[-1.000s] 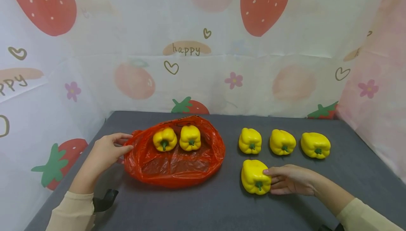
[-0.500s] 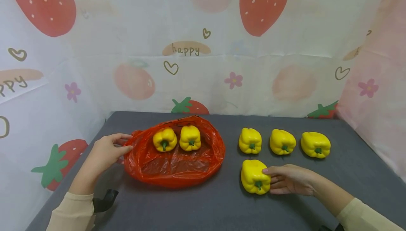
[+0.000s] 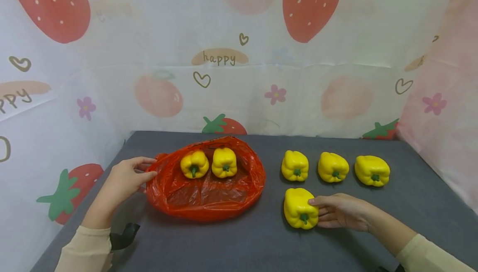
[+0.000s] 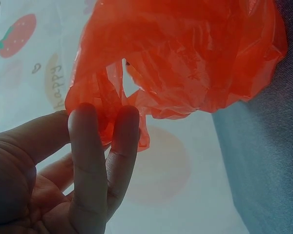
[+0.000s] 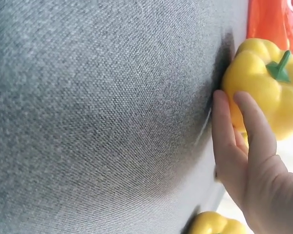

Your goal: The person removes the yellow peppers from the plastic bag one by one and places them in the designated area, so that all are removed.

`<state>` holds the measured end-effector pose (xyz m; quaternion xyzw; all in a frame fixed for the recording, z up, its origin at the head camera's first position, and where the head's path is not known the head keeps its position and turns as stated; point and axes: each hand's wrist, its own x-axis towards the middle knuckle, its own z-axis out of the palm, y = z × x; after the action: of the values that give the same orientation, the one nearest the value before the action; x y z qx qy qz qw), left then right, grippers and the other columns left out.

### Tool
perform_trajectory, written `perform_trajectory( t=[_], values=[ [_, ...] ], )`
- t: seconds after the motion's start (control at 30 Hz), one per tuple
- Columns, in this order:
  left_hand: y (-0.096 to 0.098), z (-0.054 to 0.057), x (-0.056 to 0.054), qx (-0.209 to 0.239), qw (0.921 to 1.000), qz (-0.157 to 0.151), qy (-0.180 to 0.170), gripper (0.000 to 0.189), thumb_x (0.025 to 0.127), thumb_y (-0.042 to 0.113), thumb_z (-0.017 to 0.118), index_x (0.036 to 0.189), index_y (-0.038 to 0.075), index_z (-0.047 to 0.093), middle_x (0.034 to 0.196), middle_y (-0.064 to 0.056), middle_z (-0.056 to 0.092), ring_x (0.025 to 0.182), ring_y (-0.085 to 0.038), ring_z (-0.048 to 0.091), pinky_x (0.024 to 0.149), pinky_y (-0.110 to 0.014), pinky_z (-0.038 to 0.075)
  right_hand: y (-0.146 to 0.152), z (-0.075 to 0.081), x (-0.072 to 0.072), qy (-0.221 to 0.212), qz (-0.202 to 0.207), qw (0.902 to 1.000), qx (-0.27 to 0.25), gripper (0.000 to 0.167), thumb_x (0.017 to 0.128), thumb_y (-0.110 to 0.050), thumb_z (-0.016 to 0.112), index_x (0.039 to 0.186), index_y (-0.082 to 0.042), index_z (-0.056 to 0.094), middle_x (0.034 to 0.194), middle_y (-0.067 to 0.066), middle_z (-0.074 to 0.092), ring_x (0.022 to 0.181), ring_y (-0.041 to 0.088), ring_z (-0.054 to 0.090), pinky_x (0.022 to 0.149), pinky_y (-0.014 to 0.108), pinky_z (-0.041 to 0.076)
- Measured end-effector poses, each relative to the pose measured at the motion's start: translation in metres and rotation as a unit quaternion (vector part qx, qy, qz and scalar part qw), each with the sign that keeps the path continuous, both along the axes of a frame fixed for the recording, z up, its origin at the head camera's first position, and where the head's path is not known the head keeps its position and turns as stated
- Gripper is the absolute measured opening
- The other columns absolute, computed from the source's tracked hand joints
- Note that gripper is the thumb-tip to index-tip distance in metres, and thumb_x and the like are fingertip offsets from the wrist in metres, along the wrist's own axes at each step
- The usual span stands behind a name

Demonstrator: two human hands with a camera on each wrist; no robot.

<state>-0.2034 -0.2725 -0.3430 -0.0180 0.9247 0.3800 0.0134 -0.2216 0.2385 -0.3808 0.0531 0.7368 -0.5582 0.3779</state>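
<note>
On the left side of the table lies a red plastic bag [image 3: 209, 211], mouth opened wide. Inside it sit two yellow bell peppers, a left one [image 3: 194, 162] and a right one [image 3: 224, 160]. My left hand [image 3: 127, 178] pinches the bag's left edge; in the left wrist view thin red film shows between the fingers [image 4: 88, 156] and thumb. Right of the bag, a yellow bell pepper [image 3: 298, 209] stands on the table, green stem toward me. My right hand [image 3: 343, 211] touches this pepper's right side with nearly straight fingertips, not wrapped round it.
Behind the right hand, three more yellow peppers stand in a row: a left one [image 3: 295, 165], a middle one [image 3: 332, 167] and a right one [image 3: 371, 170]. A printed cloth [image 3: 298, 110] hangs behind the dark grey table [image 3: 224, 247].
</note>
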Motion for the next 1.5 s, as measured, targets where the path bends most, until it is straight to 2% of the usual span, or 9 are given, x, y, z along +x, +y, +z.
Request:
perform_trajectory(
  t=[0.4,0.5,0.67,0.73,0.87,1.1,1.33,1.5],
  values=[
    [0.001,0.000,0.000,0.008,1.0000,0.002,-0.004,0.051,0.095,0.024,0.066,0.137,-0.003,0.054,0.121,-0.027,0.063,0.079,-0.016,0.069,0.069,-0.037,0.063,-0.003,0.001,0.003,0.007,-0.009,0.9999,-0.004,0.078,0.095,-0.039,0.062,0.146,0.013,0.033,0.122,0.017,0.059,0.100,0.018,0.067,0.095,0.038,0.057],
    [0.001,0.000,0.000,0.008,1.0000,0.002,-0.004,0.051,0.096,0.024,0.065,0.137,-0.003,0.053,0.121,-0.027,0.063,0.079,-0.015,0.068,0.069,-0.037,0.063,-0.003,0.002,0.003,0.008,-0.009,0.9999,0.000,0.077,0.095,-0.039,0.061,0.146,0.013,0.034,0.125,0.019,0.058,0.103,0.020,0.067,0.096,0.040,0.057],
    [0.001,0.000,-0.001,0.010,0.9999,0.001,-0.004,0.050,0.096,0.023,0.065,0.136,-0.004,0.053,0.121,-0.027,0.063,0.078,-0.015,0.069,0.069,-0.037,0.063,-0.001,0.007,0.000,0.021,0.000,0.9997,0.010,0.072,0.098,-0.038,0.057,0.146,0.012,0.036,0.140,0.032,0.050,0.119,0.032,0.062,0.101,0.044,0.053],
    [0.001,0.000,-0.001,0.011,0.9999,0.001,-0.006,0.051,0.096,0.024,0.065,0.137,-0.003,0.053,0.121,-0.027,0.063,0.078,-0.015,0.069,0.069,-0.036,0.063,0.001,0.011,-0.002,0.033,0.002,0.9994,0.010,0.067,0.100,-0.037,0.055,0.145,0.010,0.040,0.142,0.031,0.050,0.121,0.032,0.061,0.102,0.045,0.053],
    [0.000,0.000,-0.001,0.012,0.9999,0.003,-0.008,0.051,0.096,0.024,0.066,0.137,-0.003,0.053,0.122,-0.027,0.063,0.078,-0.015,0.069,0.069,-0.036,0.063,0.005,0.021,-0.007,0.069,-0.002,0.9976,0.005,0.061,0.101,-0.035,0.054,0.143,0.008,0.044,0.141,0.028,0.052,0.114,0.023,0.065,0.101,0.042,0.054],
    [0.000,-0.001,-0.001,0.010,0.9999,0.002,-0.006,0.051,0.096,0.025,0.066,0.137,-0.003,0.053,0.122,-0.027,0.063,0.077,-0.015,0.069,0.070,-0.036,0.062,-0.001,0.052,-0.011,0.132,0.001,0.9912,-0.009,0.072,0.100,-0.036,0.057,0.148,0.012,0.031,0.149,0.034,0.040,0.112,0.018,0.068,0.100,0.036,0.055],
    [-0.001,0.000,0.000,0.004,1.0000,0.003,-0.005,0.052,0.096,0.025,0.065,0.138,-0.003,0.052,0.123,-0.028,0.062,0.076,-0.015,0.068,0.070,-0.036,0.062,-0.030,0.063,-0.009,0.204,-0.005,0.9784,-0.032,0.070,0.100,-0.035,0.058,0.148,0.010,0.033,0.153,0.030,0.036,0.122,0.022,0.062,0.098,0.028,0.055],
    [0.000,0.000,0.000,0.006,1.0000,0.001,-0.003,0.053,0.096,0.025,0.065,0.138,-0.003,0.052,0.123,-0.028,0.062,0.076,-0.015,0.068,0.069,-0.036,0.062,-0.062,0.065,-0.009,0.242,-0.033,0.9690,-0.038,0.067,0.097,-0.033,0.064,0.145,0.007,0.039,0.150,0.024,0.044,0.123,0.022,0.062,0.102,0.033,0.052]
  ],
)
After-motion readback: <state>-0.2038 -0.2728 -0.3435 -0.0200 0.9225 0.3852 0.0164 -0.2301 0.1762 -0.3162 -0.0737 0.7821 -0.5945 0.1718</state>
